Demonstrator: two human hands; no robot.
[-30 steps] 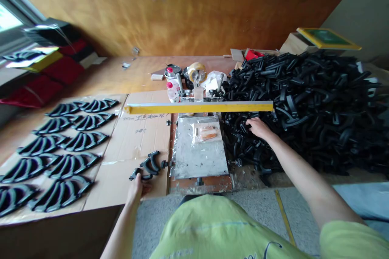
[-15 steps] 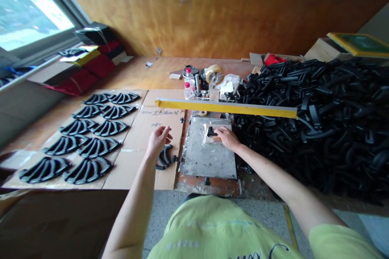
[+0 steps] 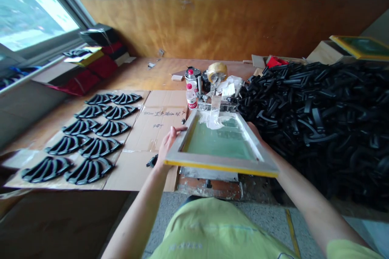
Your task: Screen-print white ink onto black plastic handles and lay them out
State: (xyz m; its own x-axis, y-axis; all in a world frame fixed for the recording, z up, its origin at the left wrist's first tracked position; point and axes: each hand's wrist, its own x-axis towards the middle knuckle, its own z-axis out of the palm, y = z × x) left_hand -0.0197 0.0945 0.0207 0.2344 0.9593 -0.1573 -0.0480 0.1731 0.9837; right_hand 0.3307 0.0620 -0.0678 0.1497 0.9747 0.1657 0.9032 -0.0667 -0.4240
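Squarely, the framed screen (image 3: pixel 220 141) sits over the metal plate (image 3: pixel 209 174), its yellow-edged near rail running left to right and facing the person's shirt (image 3: pixel 209 226), though which of its axes is longer is unclear. The left hand (image 3: pixel 167 142), partly closed, grips its left rail; the right hand (image 3: pixel 254 130) is at the opposite rail, its fingers too hidden to judge. Bare cardboard (image 3: pixel 138 135) gives room leftward, while the heap of black parts (image 3: pixel 328 129) crowds the right and bottles (image 3: pixel 191 93) stand near the far edge.

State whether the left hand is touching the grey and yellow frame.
Touching: the head view shows the left hand against the left side of the frame.
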